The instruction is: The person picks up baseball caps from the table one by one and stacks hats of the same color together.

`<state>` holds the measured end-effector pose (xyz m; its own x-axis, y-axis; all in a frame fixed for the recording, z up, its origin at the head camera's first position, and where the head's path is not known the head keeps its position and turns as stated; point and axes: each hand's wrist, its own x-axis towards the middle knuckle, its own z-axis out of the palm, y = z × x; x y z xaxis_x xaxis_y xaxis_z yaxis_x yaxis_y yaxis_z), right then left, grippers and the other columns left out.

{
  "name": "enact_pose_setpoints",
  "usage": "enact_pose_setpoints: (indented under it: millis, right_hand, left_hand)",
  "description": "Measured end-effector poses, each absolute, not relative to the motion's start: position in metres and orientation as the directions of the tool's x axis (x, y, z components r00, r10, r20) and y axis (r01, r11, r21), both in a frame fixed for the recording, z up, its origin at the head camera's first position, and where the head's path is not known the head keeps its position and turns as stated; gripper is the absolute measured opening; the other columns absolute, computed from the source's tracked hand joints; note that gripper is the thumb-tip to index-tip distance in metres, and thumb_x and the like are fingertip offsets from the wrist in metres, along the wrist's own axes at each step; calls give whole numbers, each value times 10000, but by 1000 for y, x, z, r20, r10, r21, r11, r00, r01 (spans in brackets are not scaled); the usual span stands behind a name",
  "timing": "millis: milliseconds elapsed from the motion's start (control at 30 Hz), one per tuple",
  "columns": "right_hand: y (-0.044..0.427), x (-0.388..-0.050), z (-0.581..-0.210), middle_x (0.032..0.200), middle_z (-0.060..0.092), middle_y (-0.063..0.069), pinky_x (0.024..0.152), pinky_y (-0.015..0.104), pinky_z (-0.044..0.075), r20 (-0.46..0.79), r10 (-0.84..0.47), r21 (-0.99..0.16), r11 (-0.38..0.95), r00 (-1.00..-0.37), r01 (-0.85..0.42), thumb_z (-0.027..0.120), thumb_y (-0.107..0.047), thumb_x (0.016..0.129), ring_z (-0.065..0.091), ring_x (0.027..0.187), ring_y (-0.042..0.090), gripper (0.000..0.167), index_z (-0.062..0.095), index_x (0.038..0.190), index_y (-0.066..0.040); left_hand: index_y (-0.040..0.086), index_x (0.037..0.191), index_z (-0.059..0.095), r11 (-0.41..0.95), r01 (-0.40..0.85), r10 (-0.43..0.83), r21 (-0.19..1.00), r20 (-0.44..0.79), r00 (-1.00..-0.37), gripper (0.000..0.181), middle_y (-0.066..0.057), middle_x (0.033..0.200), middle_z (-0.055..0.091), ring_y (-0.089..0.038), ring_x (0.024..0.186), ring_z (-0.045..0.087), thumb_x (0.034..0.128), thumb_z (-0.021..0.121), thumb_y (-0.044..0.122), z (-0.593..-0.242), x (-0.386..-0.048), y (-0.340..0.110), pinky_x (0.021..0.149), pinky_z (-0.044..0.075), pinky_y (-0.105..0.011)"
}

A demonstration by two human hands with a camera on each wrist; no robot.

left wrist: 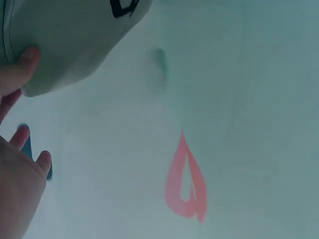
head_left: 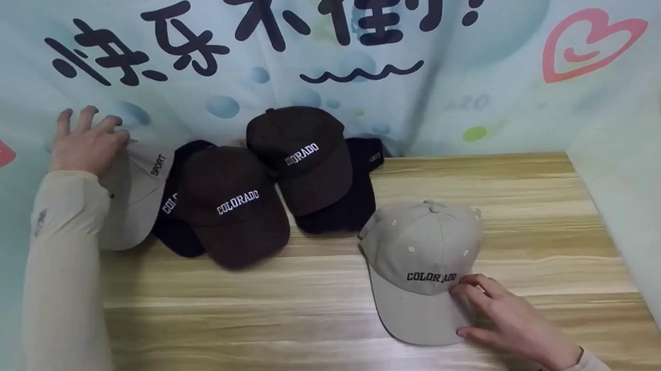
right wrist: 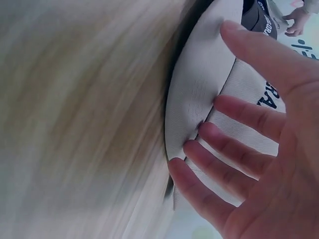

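Note:
At the left, my left hand is on a light grey baseball cap marked SPORT on its side. The left wrist view shows one digit over this cap's edge and another behind it, pinching it, while the other fingers stretch out. My right hand touches the right side of another light grey cap lettered COLORADO, brim toward me. In the right wrist view, its thumb and straight, spread fingers rest on the brim and crown.
Between the grey caps stand a dark brown COLORADO cap and a second brown cap, each overlapping a navy cap, one with its side showing. All are on a wood-grain table before a printed pale curtain.

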<state>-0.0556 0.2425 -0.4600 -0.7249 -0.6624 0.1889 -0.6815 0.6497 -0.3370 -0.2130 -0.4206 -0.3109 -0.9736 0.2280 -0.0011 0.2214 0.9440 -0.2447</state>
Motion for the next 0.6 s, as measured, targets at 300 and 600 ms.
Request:
enact_pose_setpoints:
  millis: [300,600]
  right_hand:
    - [239,-50,-470,1229,477,142,770,470,528,251,-652,-297,652,-715,-698,814,-558,652,508,1077,287,804,557,1241,-76]
    - [237,-48,-470,1235,470,144,782,477,523,237,-643,-298,665,-728,-685,805,-571,658,504,1079,286,830,549,1269,-69]
  left_hand:
    - [-50,1153,469,991,25,17,-130,-59,-998,434,-380,1081,528,-558,1182,243,770,671,-78,-281,-195,-433,1050,-72,-670]
    - [-60,1133,373,998,-55,-56,-29,-26,-998,364,-359,885,524,-509,847,463,882,632,-12,-275,-185,-451,945,316,-675]
